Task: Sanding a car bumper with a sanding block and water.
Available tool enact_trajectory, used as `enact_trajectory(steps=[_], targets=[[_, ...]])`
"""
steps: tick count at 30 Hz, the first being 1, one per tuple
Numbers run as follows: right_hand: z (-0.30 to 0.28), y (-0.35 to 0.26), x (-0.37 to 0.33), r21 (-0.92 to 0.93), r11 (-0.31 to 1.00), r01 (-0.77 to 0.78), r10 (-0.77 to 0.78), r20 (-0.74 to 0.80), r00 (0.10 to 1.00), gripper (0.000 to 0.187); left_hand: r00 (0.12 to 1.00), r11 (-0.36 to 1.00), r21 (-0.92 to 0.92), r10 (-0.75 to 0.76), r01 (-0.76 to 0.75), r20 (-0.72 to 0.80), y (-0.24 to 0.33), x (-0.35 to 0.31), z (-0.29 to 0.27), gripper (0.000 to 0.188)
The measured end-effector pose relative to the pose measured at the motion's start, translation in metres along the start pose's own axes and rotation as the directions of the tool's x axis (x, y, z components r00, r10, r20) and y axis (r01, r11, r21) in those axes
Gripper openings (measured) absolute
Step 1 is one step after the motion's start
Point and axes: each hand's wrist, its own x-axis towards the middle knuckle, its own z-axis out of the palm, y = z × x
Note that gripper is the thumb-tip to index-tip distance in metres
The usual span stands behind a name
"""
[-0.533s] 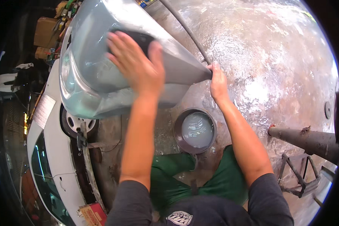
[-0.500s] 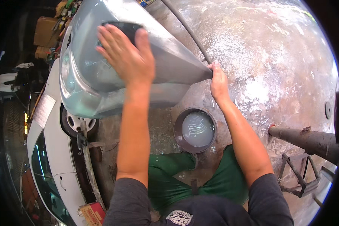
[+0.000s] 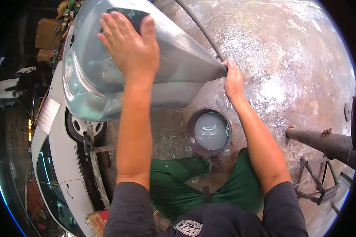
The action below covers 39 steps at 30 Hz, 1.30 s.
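A large grey car bumper (image 3: 178, 65), wet and glossy, stretches from the upper left to a narrow end at the centre right. My left hand (image 3: 132, 47) lies flat over its upper part, fingers stretched and thumb apart. From under the fingers shows a dark, thin sheet (image 3: 135, 17), perhaps sandpaper; the palm hides much of it. At the bumper's narrow end my right hand (image 3: 234, 81) is closed on the edge, fingertips partly hidden. Below the bumper, in front of my legs, stands a round bucket (image 3: 189, 132) of cloudy, greyish water.
A dark pole (image 3: 199, 25) runs behind the bumper's narrow end. To the left is a white car (image 3: 69, 193) with a wheel (image 3: 80, 125). At right, a thick metal post (image 3: 318, 141) and a metal frame (image 3: 318, 185) stand on the wet concrete floor (image 3: 273, 51).
My left hand has slid farther up the bumper, the dark sheet moving along under it. My right hand keeps its hold on the narrow end. The whole view has shifted slightly.
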Motion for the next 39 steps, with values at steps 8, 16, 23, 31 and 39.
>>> enact_trajectory(steps=[8,16,23,31,39], targets=[[-0.008,0.014,0.004,-0.008,0.997,0.071,-0.071,0.006,0.997,0.053,0.977,0.976,-0.085,0.204,-0.199,0.054,0.026,-0.068,0.030,0.086],[-0.006,0.007,0.000,-0.032,0.999,0.041,-0.038,0.083,0.996,0.055,0.990,0.991,-0.008,0.137,-0.137,-0.041,0.044,-0.073,0.034,0.079],[-0.005,0.007,0.002,-0.028,0.998,0.063,-0.061,0.075,0.995,0.055,0.987,0.985,0.079,0.158,-0.155,-0.037,0.004,0.001,0.008,0.088],[-0.003,0.020,0.002,-0.023,0.998,0.055,-0.054,0.049,0.997,0.054,0.957,0.974,0.030,0.213,-0.223,0.199,0.029,-0.081,0.025,0.089],[-0.001,0.015,0.004,0.033,0.998,0.050,-0.051,0.038,0.998,0.049,0.995,0.988,0.122,0.096,-0.094,-0.012,-0.023,0.034,-0.003,0.098]])
